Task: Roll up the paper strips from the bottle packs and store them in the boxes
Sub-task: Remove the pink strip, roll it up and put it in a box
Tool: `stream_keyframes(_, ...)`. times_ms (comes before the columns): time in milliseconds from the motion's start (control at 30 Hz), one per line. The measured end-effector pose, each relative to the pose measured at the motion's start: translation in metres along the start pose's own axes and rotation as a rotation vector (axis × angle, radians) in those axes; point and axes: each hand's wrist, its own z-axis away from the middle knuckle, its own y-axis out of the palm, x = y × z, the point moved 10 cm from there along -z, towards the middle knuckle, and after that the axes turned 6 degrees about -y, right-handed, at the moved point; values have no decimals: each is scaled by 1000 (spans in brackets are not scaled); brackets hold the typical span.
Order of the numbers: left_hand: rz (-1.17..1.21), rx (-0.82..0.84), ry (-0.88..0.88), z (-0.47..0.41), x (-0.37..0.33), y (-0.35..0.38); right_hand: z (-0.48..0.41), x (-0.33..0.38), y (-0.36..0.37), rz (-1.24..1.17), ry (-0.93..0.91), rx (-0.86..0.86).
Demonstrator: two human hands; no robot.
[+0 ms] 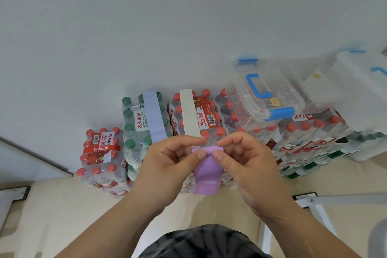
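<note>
Your left hand [167,159] and right hand [247,159] are pinching the purple paper strip [206,170] at its top edge, thumbs meeting | strip is hanging toward 6 o'clock | cream strip [189,112] and pale blue strip [154,116] are lying across bottle packs [144,123] at 12 | clear box [266,94] is sitting on packs at 1 o'clock

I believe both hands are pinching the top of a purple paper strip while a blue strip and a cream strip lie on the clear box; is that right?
Not quite. In the head view the left hand and right hand do pinch the purple paper strip, but the blue strip and cream strip lie on the bottle packs, not on the clear box.
</note>
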Motion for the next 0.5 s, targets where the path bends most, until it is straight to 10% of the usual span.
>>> stream_keyframes(500,-47,-23,15,-2,0,-2,0,-3,-1,-41,35,11)
